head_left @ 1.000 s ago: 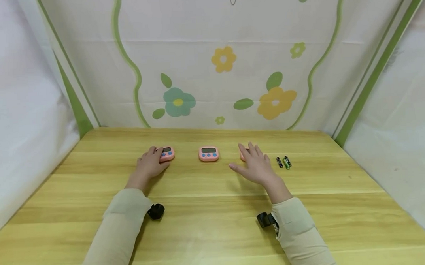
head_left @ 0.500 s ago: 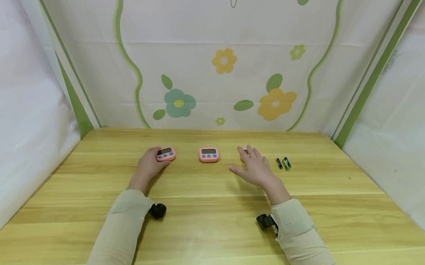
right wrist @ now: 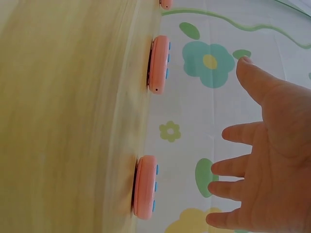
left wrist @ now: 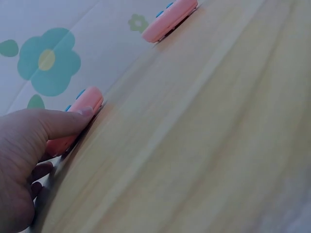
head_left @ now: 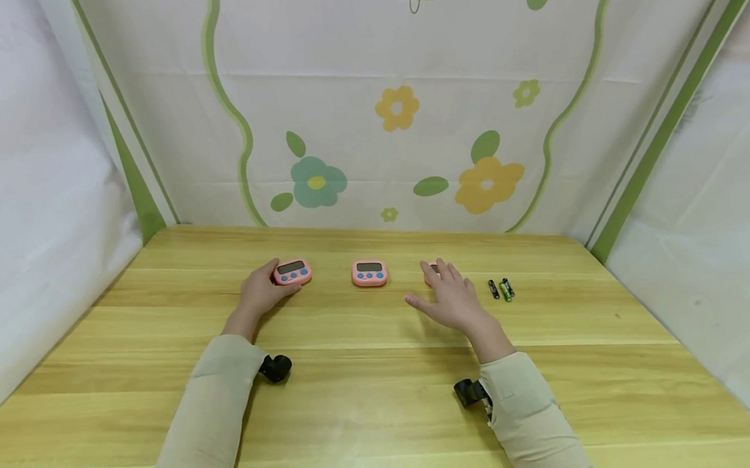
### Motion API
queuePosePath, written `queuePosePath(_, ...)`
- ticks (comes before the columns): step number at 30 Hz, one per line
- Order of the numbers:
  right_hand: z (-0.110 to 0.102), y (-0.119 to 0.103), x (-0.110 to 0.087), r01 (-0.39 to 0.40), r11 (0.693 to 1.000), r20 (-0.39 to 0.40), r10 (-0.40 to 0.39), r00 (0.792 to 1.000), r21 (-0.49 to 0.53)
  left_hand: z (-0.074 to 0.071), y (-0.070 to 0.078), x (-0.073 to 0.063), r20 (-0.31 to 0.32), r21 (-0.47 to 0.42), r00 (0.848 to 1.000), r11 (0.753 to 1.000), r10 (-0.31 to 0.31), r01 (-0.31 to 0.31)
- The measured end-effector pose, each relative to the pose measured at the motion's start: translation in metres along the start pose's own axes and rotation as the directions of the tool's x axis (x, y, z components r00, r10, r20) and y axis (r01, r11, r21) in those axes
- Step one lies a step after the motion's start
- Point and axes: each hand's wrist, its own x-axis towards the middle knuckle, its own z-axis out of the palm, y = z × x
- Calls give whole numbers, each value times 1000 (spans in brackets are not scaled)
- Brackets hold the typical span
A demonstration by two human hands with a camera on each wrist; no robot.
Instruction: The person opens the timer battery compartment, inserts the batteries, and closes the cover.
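In the head view, my left hand [head_left: 261, 293] holds the left pink digital timer [head_left: 293, 272] by its left side, thumb along the near edge. The left wrist view shows that thumb pressed on the timer's pink edge [left wrist: 90, 99]; the other fingertips are partly hidden. A second pink timer [head_left: 370, 273] lies in the middle, with a dark screen and blue buttons. My right hand [head_left: 451, 299] is spread above a third timer [right wrist: 145, 188], partly covering it in the head view. From the right wrist, its fingers look straight and apart from that timer.
Several small batteries [head_left: 506, 291] lie right of the right hand. The wooden table [head_left: 370, 402] meets a white flowered fabric wall [head_left: 344, 110] at the back. More white fabric stands on both sides. Each wrist carries a black camera [head_left: 277, 368].
My left fingers have slid off the left timer's screen to its left edge, uncovering more of its face, and the timer has turned slightly. The right hand hovers almost unchanged.
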Motion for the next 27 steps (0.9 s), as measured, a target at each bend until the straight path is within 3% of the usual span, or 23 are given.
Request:
queuePosePath(13,-2,4,0,30,1000,0,-30,1000,9,-4,7,-4,2,-131,997,988,-82,81)
queuePosePath(18,-4,5,-2,54,998,-27,-53,998,31,-4,18,-9,19,-261,993,959,-113,114)
queuePosePath(22,-4,5,-1,87,987,-33,-83,996,137,-4,30,-12,37,-341,990,929,-137,141)
queuePosePath(27,-4,3,2,120,939,-20,-120,993,321,-1,48,-19,45,-426,991,895,-122,130)
